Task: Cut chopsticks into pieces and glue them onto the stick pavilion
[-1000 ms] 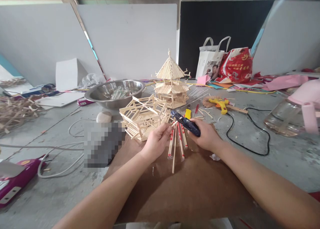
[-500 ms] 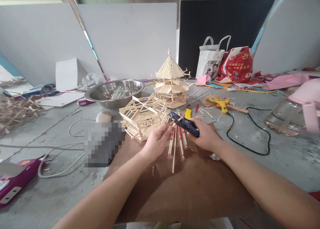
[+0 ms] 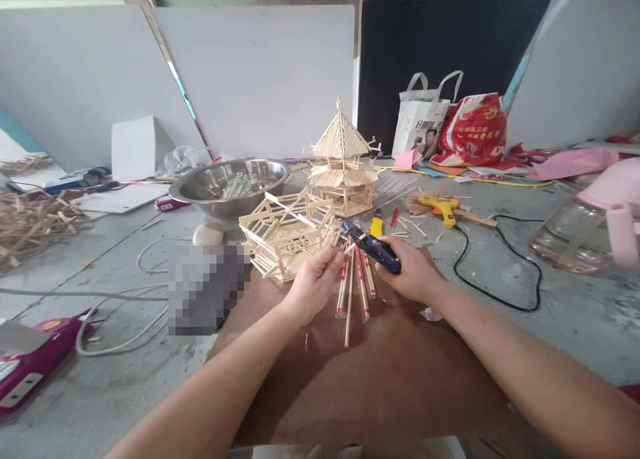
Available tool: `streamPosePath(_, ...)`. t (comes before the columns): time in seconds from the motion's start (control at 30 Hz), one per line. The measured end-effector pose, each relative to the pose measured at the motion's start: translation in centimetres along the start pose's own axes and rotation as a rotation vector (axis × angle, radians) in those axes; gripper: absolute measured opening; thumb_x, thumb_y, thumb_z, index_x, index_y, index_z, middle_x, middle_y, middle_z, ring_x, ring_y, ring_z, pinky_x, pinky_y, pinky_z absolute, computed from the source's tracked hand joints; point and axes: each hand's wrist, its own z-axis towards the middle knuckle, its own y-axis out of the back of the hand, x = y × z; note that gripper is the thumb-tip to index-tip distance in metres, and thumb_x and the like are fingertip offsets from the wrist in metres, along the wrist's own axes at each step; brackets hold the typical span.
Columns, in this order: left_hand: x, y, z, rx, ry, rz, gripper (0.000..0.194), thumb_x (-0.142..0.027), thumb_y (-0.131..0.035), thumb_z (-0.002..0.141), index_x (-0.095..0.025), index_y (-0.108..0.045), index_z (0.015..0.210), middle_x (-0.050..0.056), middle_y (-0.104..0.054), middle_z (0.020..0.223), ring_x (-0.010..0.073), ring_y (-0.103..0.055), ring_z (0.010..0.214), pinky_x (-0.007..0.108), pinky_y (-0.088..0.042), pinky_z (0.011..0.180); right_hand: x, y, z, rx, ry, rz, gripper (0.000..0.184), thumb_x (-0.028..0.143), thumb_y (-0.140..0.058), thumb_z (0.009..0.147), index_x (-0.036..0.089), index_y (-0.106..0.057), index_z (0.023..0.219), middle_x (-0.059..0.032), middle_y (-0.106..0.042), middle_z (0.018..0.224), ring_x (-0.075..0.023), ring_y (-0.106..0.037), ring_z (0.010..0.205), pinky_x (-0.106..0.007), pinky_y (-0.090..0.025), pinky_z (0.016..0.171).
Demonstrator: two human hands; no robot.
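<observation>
My left hand (image 3: pixel 314 284) is closed in a pinch on a thin wooden stick (image 3: pixel 349 248), whose end pokes toward the tool's jaws. Wrapped around dark blue pliers (image 3: pixel 373 247) is my right hand (image 3: pixel 413 271), with the jaws pointing left at the stick. Under the hands lie several chopsticks (image 3: pixel 348 312) in red-marked clear wrappers, fanned out on a brown board (image 3: pixel 380 385). Just beyond my left hand stands an open stick framework (image 3: pixel 285 242). Behind it rises a stick pavilion model (image 3: pixel 343 159) with a pointed roof.
A steel basin (image 3: pixel 200 195) holds clear wrappers. Near the pliers lies a yellow cutter knife (image 3: pixel 376 227). To the right are a yellow glue gun (image 3: pixel 440 207) with a black cord and a pink-lidded jug (image 3: pixel 575 239). A purple power strip (image 3: pixel 40 362) and cables lie left.
The pliers' handles pressed together half a second ago and now stand apart again, as at first. Both hands have stayed nearly in place.
</observation>
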Motion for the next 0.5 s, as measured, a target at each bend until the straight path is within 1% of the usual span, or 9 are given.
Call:
streamPosePath(0.17,0.07,-0.02,0.01,0.024,0.001,-0.044,0.026,-0.036,-0.036,0.080,-0.016,-0.044,0.066,-0.003,-0.036,0.059,0.0074,-0.033,0.056,0.019,-0.032,0.053,-0.11,-0.09,-0.01,0.002,0.009,-0.005,0.039,0.026,-0.050,0.067,0.017,-0.042,0.104,-0.0083,-0.056,0.097,-0.0217,-0.052,0.089,-0.035,-0.040,0.077)
streamPosePath(0.5,0.12,-0.04,0.04,0.007,-0.004,-0.029,0.026,-0.036,-0.037,0.079,-0.015,-0.047,0.067,-0.003,-0.038,0.060,0.0076,-0.034,0.057,0.019,-0.033,0.054,-0.19,-0.07,0.01,0.011,0.001,0.005,0.038,0.027,-0.049,0.067,0.019,-0.043,0.104,-0.0073,-0.056,0.096,-0.0214,-0.052,0.087,-0.034,-0.040,0.075)
